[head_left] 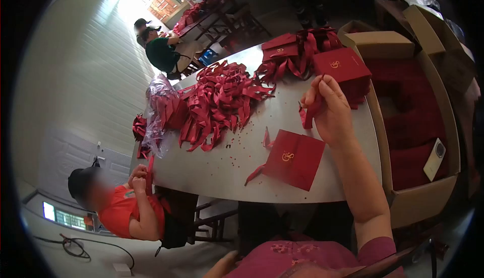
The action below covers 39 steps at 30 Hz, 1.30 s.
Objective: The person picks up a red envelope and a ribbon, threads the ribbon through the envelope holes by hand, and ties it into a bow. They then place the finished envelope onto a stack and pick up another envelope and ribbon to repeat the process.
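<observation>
Pinching a red ribbon (308, 114) between thumb and fingertips of the right hand (330, 114), raised clear of the tabletop (222, 172), likely so the strip is hanging free for handling. Having a flat red bag (295, 158) lying logo-up just near of that hand, within easy reach. Drawing on a ribbon pile (222, 101) heaped to the left, with a stack of bags (348, 69) waiting at the far side. Barely showing the left hand (222, 266) at the near edge, grip impossible to tell. Sharing the tabletop with a co-worker (128, 210) sitting at the left.

Red ribbon (308, 117) in right hand (330, 112)
</observation>
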Each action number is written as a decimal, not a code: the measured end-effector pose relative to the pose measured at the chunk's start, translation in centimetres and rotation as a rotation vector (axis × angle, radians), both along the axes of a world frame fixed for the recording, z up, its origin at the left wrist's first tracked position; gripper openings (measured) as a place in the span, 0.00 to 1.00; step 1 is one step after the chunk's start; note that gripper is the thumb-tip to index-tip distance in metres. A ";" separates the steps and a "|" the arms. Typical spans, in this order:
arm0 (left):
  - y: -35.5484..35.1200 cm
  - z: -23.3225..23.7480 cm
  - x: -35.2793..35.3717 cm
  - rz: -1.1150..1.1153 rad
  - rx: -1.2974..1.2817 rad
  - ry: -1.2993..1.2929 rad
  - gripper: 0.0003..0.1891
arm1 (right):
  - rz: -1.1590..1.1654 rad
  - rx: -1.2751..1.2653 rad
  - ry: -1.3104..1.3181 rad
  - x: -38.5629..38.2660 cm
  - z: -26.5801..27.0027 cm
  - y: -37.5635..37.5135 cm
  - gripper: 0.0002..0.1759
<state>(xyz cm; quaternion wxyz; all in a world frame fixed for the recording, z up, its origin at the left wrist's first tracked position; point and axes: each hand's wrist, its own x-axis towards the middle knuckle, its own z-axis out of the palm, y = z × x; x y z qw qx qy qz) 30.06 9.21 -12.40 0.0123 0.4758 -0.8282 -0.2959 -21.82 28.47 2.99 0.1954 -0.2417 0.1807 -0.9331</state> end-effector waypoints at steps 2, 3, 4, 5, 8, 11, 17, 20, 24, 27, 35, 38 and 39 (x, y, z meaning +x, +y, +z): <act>-0.9 7.1 -3.0 -0.067 0.163 0.220 0.11 | 0.000 0.041 0.004 -0.2 -0.7 -0.4 0.07; -2.6 11.8 -5.1 -0.106 0.243 0.327 0.11 | 0.013 0.046 -0.012 -0.5 -1.2 -0.6 0.07; -5.2 17.3 -7.6 -0.146 0.323 0.436 0.11 | 0.028 0.054 -0.027 -0.8 -1.7 -0.9 0.06; -8.7 23.6 -10.5 -0.188 0.404 0.547 0.12 | 0.044 0.050 -0.013 -1.1 -2.1 -1.2 0.06; -10.9 29.4 -12.1 -0.192 0.490 0.663 0.13 | 0.080 0.154 -0.135 -1.5 -3.7 -1.5 0.06; -8.1 27.9 -11.5 -0.140 0.498 0.669 0.13 | 0.093 0.169 -0.168 -2.0 -4.3 -1.9 0.06; -4.3 26.0 -11.9 -0.082 0.514 0.628 0.13 | 0.113 0.232 -0.194 -2.0 -4.9 -1.9 0.06; -3.1 24.9 -12.1 -0.049 0.526 0.611 0.13 | 0.089 0.316 -0.191 -2.1 -5.3 -2.2 0.06; -1.8 22.7 -11.7 0.016 0.557 0.600 0.13 | 0.116 0.366 -0.195 -2.1 -5.9 -2.4 0.06; -1.3 20.5 -13.3 0.024 0.605 0.588 0.13 | 0.124 0.352 -0.220 -2.1 -6.1 -2.6 0.05; 1.3 13.8 -29.8 -0.240 0.857 0.470 0.14 | 0.188 0.419 -0.268 -2.2 -6.2 -2.6 0.05; 1.6 13.0 -30.0 -0.203 0.868 0.442 0.14 | 0.168 0.411 -0.271 -2.1 -6.1 -2.5 0.05; 1.8 12.5 -29.2 -0.169 0.871 0.440 0.14 | 0.156 0.414 -0.278 -2.3 -6.4 -2.5 0.05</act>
